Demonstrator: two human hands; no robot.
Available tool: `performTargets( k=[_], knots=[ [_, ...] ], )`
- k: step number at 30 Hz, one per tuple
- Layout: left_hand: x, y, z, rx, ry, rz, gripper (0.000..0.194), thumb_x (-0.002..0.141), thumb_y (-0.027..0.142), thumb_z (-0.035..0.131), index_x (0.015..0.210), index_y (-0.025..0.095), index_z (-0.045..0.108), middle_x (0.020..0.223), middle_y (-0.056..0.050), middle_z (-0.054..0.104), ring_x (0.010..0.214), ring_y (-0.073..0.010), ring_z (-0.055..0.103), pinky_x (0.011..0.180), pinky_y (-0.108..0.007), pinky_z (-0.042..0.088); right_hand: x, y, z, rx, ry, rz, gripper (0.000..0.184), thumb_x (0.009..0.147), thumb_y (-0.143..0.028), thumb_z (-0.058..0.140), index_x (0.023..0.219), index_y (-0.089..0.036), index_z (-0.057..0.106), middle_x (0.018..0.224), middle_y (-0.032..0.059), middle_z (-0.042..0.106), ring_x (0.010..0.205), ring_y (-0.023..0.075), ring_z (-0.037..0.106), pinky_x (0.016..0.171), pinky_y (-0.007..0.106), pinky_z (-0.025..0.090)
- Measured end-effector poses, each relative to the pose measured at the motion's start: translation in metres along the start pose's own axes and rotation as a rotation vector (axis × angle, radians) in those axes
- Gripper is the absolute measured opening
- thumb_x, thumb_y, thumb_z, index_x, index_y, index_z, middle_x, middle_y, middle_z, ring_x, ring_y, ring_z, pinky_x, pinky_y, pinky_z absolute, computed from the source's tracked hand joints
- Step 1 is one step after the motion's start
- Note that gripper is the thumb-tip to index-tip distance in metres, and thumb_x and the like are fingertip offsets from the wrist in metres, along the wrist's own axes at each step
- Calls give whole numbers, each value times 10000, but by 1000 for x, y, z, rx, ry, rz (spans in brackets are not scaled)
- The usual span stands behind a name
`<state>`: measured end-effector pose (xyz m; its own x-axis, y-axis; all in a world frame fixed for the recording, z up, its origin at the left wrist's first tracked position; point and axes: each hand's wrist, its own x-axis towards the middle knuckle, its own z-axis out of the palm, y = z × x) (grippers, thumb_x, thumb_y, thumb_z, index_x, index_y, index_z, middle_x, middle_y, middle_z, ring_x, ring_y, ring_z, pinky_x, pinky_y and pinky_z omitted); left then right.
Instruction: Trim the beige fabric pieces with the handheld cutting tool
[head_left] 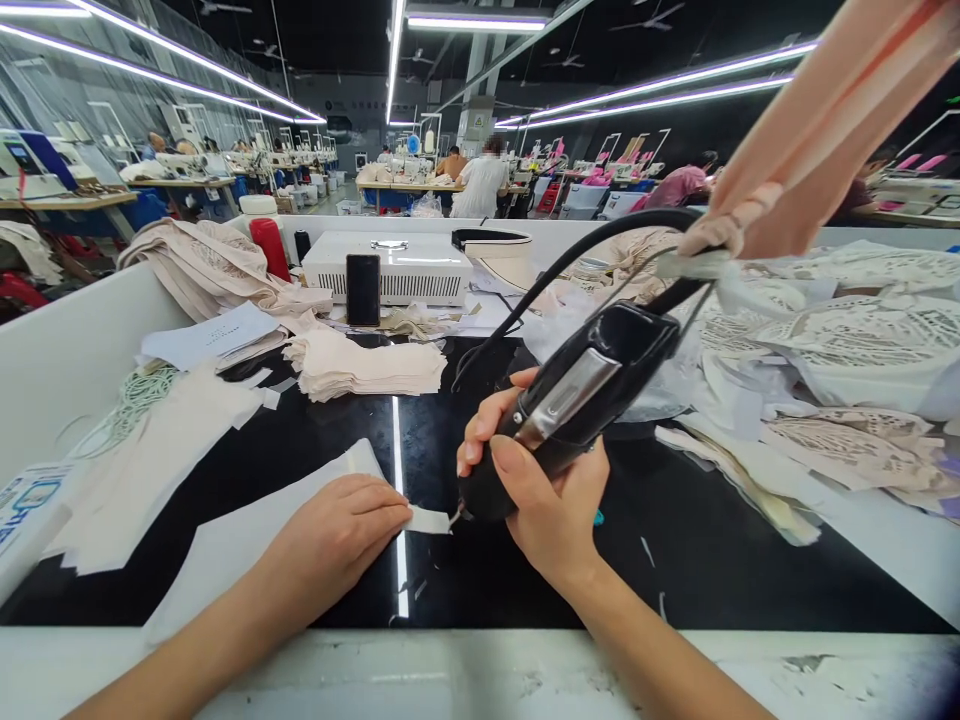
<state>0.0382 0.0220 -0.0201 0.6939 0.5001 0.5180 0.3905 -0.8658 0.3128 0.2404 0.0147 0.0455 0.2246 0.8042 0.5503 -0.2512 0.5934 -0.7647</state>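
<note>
My right hand (551, 490) is wrapped around a black corded hand tool (592, 385) with a metal lever along its side. The tool slants down to the left. Its thin tip meets the end of a narrow white strip (430, 520). My left hand (341, 530) has its fingers together on the strip, holding it against the black work surface (517, 590); the thumb is hidden. Beneath this hand lies a larger white fabric piece (232, 540). From above, a pale pink fabric band (795, 150) is knotted at the tool's top end.
A stack of cream cut pieces (367, 368) lies behind my left hand. More cut pieces (150, 455) are at the left. A phone (363, 290) leans on a white vented box (427, 270). Lace pieces (862, 320) pile up at the right. A black cable (562, 265) arches behind the tool.
</note>
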Motion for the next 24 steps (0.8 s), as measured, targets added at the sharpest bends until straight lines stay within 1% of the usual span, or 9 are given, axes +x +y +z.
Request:
performTargets(
  k=[4, 7, 11, 16, 21, 24],
  knots=[
    [0, 1, 0, -28, -18, -30, 200, 1087, 174, 502, 1128, 170, 697, 1111, -58, 752, 1006, -200, 704, 915, -348, 578, -1, 0, -3, 11, -11, 1, 388, 826, -323, 841, 1121, -279, 594, 788, -71, 675, 553, 100, 631, 506, 249, 569],
    [1, 1, 0, -12, -17, -21, 208, 1086, 165, 492, 1115, 167, 698, 1089, -61, 750, 995, -206, 706, 896, -354, 578, -1, -1, -4, 22, -15, 2, 408, 814, -347, 860, 1125, -284, 602, 789, -70, 671, 550, 98, 632, 512, 249, 571],
    [3, 3, -1, 28, -10, 12, 231, 1086, 141, 464, 1085, 153, 695, 1059, -70, 749, 974, -217, 712, 870, -361, 580, -1, -1, -4, 26, -21, -1, 399, 816, -336, 861, 1121, -282, 610, 792, -66, 668, 562, 100, 635, 523, 249, 573],
    [4, 5, -1, 33, -13, 8, 190, 1066, 118, 504, 1076, 154, 691, 1059, -66, 750, 982, -216, 714, 878, -348, 579, 0, -1, -5, -10, -10, -7, 389, 822, -340, 853, 1117, -277, 608, 786, -57, 660, 558, 114, 629, 496, 259, 574],
    [0, 4, 7, 45, 2, 22, 170, 1051, 103, 527, 1042, 156, 688, 1052, -65, 743, 983, -211, 705, 890, -331, 575, 4, -5, -3, -39, 11, -10, 394, 800, -336, 864, 1099, -278, 614, 753, -58, 650, 551, 127, 626, 474, 266, 568],
    [-3, 2, 12, 54, 5, 16, 163, 1043, 96, 542, 1083, 159, 687, 1083, -63, 738, 1016, -212, 696, 916, -334, 570, 8, -4, 3, -32, 32, -29, 366, 809, -319, 846, 1089, -278, 614, 743, -64, 645, 548, 124, 615, 463, 255, 554]
  ],
)
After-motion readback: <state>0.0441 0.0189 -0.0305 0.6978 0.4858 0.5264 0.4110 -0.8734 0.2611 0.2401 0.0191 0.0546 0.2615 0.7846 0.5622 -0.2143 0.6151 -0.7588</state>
